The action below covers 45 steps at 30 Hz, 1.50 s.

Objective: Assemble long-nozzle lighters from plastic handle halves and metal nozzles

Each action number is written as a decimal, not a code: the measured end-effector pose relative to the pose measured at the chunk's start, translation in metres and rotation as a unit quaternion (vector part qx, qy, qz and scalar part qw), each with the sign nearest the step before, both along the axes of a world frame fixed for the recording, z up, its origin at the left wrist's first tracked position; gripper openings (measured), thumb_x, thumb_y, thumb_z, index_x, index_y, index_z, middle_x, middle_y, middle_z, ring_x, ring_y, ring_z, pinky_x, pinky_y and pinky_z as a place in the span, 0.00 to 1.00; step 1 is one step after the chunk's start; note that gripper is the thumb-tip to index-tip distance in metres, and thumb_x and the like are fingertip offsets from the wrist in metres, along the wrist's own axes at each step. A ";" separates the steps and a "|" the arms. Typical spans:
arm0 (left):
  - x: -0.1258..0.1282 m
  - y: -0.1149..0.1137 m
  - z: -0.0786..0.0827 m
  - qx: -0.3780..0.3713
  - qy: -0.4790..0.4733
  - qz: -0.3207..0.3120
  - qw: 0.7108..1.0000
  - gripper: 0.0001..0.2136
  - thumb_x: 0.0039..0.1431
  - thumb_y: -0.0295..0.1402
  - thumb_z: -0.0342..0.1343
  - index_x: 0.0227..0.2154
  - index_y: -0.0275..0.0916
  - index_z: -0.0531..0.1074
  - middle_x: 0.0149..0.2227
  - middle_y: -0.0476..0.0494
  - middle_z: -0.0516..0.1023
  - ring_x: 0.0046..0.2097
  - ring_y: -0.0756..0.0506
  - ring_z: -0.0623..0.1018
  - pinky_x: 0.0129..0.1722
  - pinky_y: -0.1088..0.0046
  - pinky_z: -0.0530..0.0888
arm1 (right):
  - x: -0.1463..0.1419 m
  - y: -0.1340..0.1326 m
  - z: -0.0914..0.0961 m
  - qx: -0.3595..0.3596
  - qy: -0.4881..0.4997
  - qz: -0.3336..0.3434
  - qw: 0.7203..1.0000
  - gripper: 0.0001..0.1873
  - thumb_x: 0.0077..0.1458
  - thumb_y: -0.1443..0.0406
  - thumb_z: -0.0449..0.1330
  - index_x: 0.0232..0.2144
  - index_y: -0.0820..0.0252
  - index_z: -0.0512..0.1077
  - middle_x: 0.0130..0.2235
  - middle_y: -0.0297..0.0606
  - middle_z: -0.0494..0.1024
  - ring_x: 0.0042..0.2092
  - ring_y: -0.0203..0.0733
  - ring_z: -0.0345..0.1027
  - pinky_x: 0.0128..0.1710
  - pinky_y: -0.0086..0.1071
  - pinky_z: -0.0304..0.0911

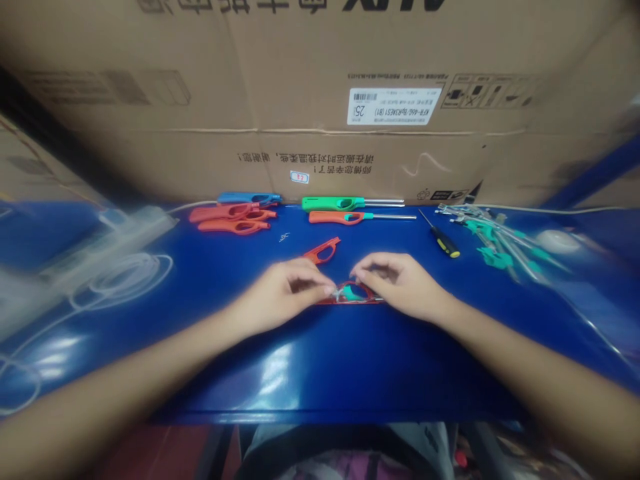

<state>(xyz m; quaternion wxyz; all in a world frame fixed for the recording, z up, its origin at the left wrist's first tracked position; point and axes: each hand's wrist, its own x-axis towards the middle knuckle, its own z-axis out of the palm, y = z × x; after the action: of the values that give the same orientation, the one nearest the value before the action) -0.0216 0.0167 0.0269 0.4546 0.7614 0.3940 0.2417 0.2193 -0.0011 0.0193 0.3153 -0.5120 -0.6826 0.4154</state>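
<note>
On the table in front of me lies a red lighter half-shell (371,293) with a teal trigger (352,292) set in it. My left hand (295,287) is closed in a pinch at its left part, by a small pale piece at the fingertips. My right hand (400,280) has its fingers bent and pinched at the shell's right end, where a bit of metal rod shows. What the right fingertips hold is too small to make out. Just behind my left hand rests another red half-shell (325,251).
Along the back lie a green lighter (330,203), an orange lighter (333,218), orange shells (225,220) and a blue shell (245,198). A screwdriver (443,241) and teal-and-metal rod parts (493,237) are at right. A coiled white cable (125,277) lies left; cardboard (200,153) stands behind.
</note>
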 end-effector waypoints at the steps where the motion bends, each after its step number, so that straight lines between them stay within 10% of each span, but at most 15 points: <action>1: -0.002 0.001 0.003 0.043 0.026 -0.006 0.999 0.08 0.60 0.36 0.62 0.38 0.40 0.83 0.37 0.43 0.80 0.38 0.47 0.78 0.41 0.70 0.74 | 0.001 -0.001 0.001 0.039 -0.030 0.004 0.999 0.12 0.59 0.58 0.60 0.35 0.62 0.77 0.30 0.36 0.77 0.27 0.34 0.64 0.27 0.29 0.59; 8: -0.007 0.002 0.008 0.084 0.116 -0.081 0.986 0.08 0.62 0.33 0.61 0.40 0.43 0.83 0.38 0.45 0.83 0.38 0.47 0.78 0.41 0.71 0.72 | 0.006 -0.008 0.010 0.256 -0.250 0.097 0.929 0.09 0.65 0.65 0.55 0.39 0.59 0.76 0.39 0.39 0.79 0.37 0.39 0.71 0.34 0.31 0.60; 18: -0.005 0.006 0.007 0.096 0.133 -0.035 0.986 0.06 0.61 0.34 0.60 0.36 0.41 0.82 0.35 0.48 0.83 0.32 0.49 0.74 0.37 0.74 0.69 | 0.013 -0.009 0.017 0.278 -0.370 0.211 0.861 0.12 0.68 0.62 0.52 0.42 0.59 0.75 0.43 0.40 0.77 0.38 0.40 0.72 0.33 0.32 0.59; 33: -0.011 0.004 0.012 0.183 0.183 -0.059 0.964 0.09 0.62 0.35 0.60 0.41 0.41 0.82 0.36 0.45 0.82 0.32 0.48 0.76 0.32 0.74 0.69 | 0.015 -0.009 0.019 0.247 -0.393 0.239 0.853 0.11 0.67 0.61 0.54 0.41 0.59 0.74 0.42 0.40 0.76 0.34 0.39 0.69 0.31 0.32 0.57; 45: -0.012 0.010 0.009 0.121 0.184 -0.010 0.975 0.05 0.55 0.33 0.65 0.33 0.40 0.83 0.31 0.46 0.82 0.29 0.49 0.76 0.30 0.75 0.68 | 0.016 -0.006 0.020 0.185 -0.308 0.225 0.906 0.07 0.67 0.65 0.54 0.40 0.58 0.72 0.39 0.38 0.76 0.37 0.40 0.69 0.35 0.31 0.59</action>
<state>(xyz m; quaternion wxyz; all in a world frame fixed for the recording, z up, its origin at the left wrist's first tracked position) -0.0334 0.0268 0.0357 0.2812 0.8463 0.4306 0.1390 0.2350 -0.0068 0.0396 0.0767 -0.3794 -0.9074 0.1635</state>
